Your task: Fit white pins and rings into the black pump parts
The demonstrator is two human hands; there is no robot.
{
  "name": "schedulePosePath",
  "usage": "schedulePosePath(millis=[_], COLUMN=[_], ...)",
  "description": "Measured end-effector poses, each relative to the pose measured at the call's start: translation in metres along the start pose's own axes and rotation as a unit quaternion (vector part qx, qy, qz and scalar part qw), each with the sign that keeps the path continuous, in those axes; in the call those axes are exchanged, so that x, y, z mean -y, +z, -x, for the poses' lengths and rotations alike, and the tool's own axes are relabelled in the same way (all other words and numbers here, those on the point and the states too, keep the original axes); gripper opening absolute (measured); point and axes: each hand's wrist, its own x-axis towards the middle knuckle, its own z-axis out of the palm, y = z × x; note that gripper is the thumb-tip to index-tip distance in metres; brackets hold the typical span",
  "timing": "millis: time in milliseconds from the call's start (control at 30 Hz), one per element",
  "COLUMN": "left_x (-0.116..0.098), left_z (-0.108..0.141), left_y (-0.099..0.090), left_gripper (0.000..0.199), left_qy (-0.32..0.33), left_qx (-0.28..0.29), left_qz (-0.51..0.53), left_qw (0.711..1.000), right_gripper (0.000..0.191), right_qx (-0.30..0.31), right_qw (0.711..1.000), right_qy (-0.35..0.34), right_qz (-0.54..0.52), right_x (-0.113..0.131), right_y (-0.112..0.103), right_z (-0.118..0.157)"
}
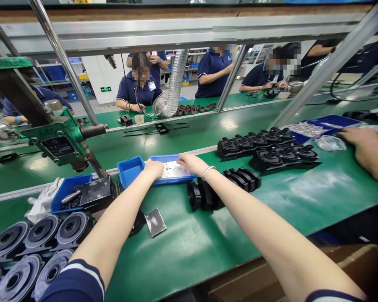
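Observation:
Both my hands reach into a shallow blue tray (164,181) of small pale parts on the green bench. My left hand (153,168) rests at the tray's left side with its fingers curled down into the parts. My right hand (190,162), with a bracelet on the wrist, lies over the right half, fingers bent onto the parts. I cannot tell whether either hand grips a piece. An empty blue bin (129,170) adjoins the tray on the left. Black round parts (220,189) lie just under my right forearm.
A green press (61,140) stands at left above a blue bin of screws (69,193). Grey-black speaker-like discs (34,243) stack at lower left. A cluster of black parts (271,149) sits right of centre. A co-worker's hand (363,144) rests at far right. Other people work across the belt.

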Motion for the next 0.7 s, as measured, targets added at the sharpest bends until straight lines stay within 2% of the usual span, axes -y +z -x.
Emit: schedulePosePath(millis=[100,200,267,333,367,400,467,500,600,633,700], left_x=[-0.010,-0.026,-0.041,-0.056,-0.064,-0.070,-0.079,-0.082,-0.080,-0.078,-0.075], left_z=[0.009,0.030,0.053,0.081,0.097,0.112,0.141,0.154,0.183,0.190,0.198], left_y=[-0.013,-0.030,-0.037,-0.036,-0.032,-0.027,-0.011,-0.003,0.020,0.026,0.035], left_gripper=[0.015,0.005,0.009,0.015,0.017,0.019,0.027,0.031,0.033,0.033,0.033], left_qy=[-0.027,-0.024,-0.009,0.020,0.036,0.045,0.037,0.021,-0.035,-0.049,-0.064], left_qx=[-0.039,-0.112,-0.159,-0.196,-0.205,-0.197,-0.134,-0.088,0.031,0.051,0.067], left_qz=[0.026,0.087,0.134,0.274,0.399,0.528,0.717,0.772,0.855,0.868,0.883], left_qw=[0.999,0.990,0.978,0.941,0.893,0.825,0.683,0.630,0.516,0.491,0.460], right_gripper=[0.016,0.022,0.035,0.049,0.052,0.051,0.043,0.039,0.029,0.026,0.022], right_qx=[-0.043,-0.067,-0.083,-0.088,-0.087,-0.085,-0.081,-0.081,-0.090,-0.097,-0.107], right_qw=[0.990,0.968,0.937,0.886,0.859,0.838,0.816,0.810,0.807,0.807,0.801], right_qy=[0.001,-0.014,-0.044,-0.069,-0.073,-0.068,-0.052,-0.048,-0.051,-0.052,-0.047], right_qz=[-0.135,-0.242,-0.337,-0.449,-0.499,-0.535,-0.570,-0.579,-0.581,-0.580,-0.587], right_x=[0.008,0.019,0.027,0.034,0.038,0.042,0.050,0.054,0.065,0.068,0.073], right_y=[-0.006,-0.011,-0.014,-0.014,-0.013,-0.011,-0.004,0.000,0.015,0.020,0.031], right_z=[0.012,0.036,0.059,0.085,0.098,0.111,0.135,0.146,0.172,0.179,0.191])
